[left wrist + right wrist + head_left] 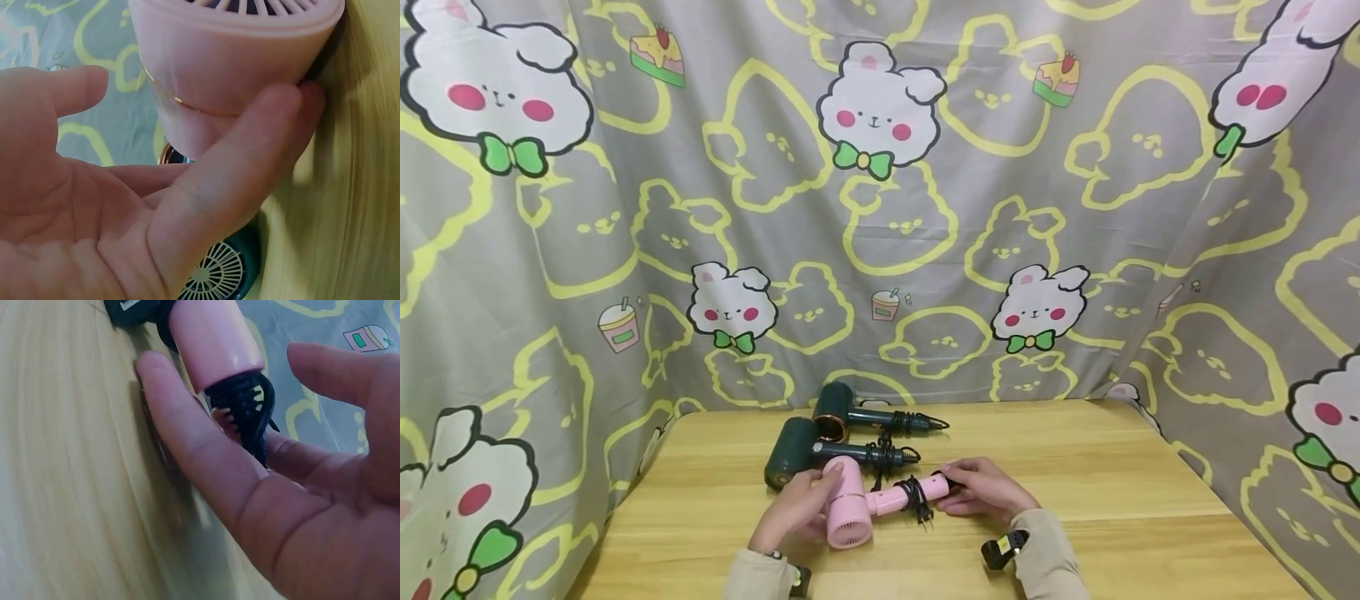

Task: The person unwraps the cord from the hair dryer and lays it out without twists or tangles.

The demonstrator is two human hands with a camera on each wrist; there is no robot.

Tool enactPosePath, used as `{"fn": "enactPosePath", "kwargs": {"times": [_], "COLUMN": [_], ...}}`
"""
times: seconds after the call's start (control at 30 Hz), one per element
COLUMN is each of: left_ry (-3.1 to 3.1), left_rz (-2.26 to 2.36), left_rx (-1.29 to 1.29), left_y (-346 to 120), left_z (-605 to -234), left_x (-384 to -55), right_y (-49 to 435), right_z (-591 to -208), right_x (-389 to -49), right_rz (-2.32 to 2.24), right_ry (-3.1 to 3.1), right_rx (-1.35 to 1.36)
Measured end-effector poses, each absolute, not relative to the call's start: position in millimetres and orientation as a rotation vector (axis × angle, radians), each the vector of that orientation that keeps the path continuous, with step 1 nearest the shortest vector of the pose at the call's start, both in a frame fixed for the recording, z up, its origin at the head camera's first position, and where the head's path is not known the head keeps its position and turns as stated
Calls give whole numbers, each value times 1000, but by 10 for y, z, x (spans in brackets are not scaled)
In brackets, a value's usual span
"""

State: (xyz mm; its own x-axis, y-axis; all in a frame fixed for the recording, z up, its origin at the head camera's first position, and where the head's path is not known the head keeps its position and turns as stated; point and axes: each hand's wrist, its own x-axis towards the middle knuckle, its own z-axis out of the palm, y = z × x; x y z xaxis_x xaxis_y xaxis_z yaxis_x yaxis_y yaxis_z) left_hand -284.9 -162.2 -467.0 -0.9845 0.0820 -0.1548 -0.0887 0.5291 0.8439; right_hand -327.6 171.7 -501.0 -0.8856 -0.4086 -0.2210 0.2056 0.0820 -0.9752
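Note:
A pink hair dryer [848, 504] lies on the near part of the wooden table, its round grille facing me and its handle pointing right. My left hand [797, 504] is at the left of its barrel; in the left wrist view the straight fingers [219, 169] touch the barrel and the thumb stands apart. At the handle's end is my right hand [985, 490], with long, straight fingers [187, 425] beside the black cord sleeve [240, 403] and the thumb spread away. A black cord with a plug [923, 517] is wound round the handle.
Two dark green hair dryers, one nearer [792, 454] and one farther back [835, 404], lie just behind the pink one, handles pointing right with black cords wrapped. A patterned curtain [880, 208] surrounds the table [1112, 500] at the back and sides.

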Motion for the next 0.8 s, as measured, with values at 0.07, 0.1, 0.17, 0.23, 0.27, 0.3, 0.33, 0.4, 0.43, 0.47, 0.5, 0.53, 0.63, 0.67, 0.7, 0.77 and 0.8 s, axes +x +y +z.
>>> {"fn": "enactPosePath", "kwargs": {"times": [0.07, 0.1, 0.17, 0.23, 0.27, 0.3, 0.33, 0.4, 0.43, 0.47, 0.5, 0.53, 0.63, 0.67, 0.7, 0.77, 0.8], "left_ry": [2563, 2558, 2557, 2550, 2546, 2544, 2541, 2539, 2544, 2556, 2574, 2588, 2642, 2657, 2662, 2676, 2679], "left_rz": [1472, 1477, 1486, 1504, 1510, 1522, 1536, 1569, 1584, 1593, 1598, 1598, 1579, 1571, 1572, 1585, 1595], "left_rx": [-16, -18, -21, -23, -24, -21, -15, -7, -1, 7, 11, 12, 15, 13, 18, 44, 56], "left_y": [-1604, -1597, -1588, -1584, -1582, -1580, -1579, -1575, -1568, -1564, -1559, -1553, -1548, -1550, -1550, -1555, -1557], "left_z": [-4669, -4669, -4672, -4674, -4670, -4662, -4655, -4628, -4613, -4596, -4582, -4569, -4537, -4528, -4520, -4511, -4503], "left_x": [-2858, -2862, -2869, -2872, -2869, -2866, -2863, -2855, -2851, -2849, -2848, -2847, -2850, -2855, -2861, -2882, -2892], "right_y": [1715, 1716, 1724, 1738, 1746, 1754, 1763, 1780, 1787, 1792, 1797, 1800, 1803, 1802, 1802, 1801, 1801], "right_z": [-5009, -5003, -5000, -4999, -4994, -4989, -4984, -4971, -4962, -4951, -4941, -4930, -4890, -4874, -4860, -4835, -4824], "right_x": [-3283, -3285, -3292, -3299, -3299, -3297, -3296, -3291, -3288, -3286, -3286, -3283, -3277, -3274, -3270, -3264, -3261], "right_rz": [-1870, -1877, -1886, -1892, -1896, -1899, -1905, -1920, -1928, -1935, -1943, -1950, -1967, -1974, -1984, -2001, -2012], "right_ry": [1907, 1896, 1881, 1871, 1865, 1861, 1856, 1846, 1840, 1833, 1825, 1818, 1793, 1785, 1770, 1744, 1729], "right_rx": [-219, -226, -236, -240, -239, -240, -240, -237, -232, -229, -230, -231, -254, -263, -273, -295, -306]}}
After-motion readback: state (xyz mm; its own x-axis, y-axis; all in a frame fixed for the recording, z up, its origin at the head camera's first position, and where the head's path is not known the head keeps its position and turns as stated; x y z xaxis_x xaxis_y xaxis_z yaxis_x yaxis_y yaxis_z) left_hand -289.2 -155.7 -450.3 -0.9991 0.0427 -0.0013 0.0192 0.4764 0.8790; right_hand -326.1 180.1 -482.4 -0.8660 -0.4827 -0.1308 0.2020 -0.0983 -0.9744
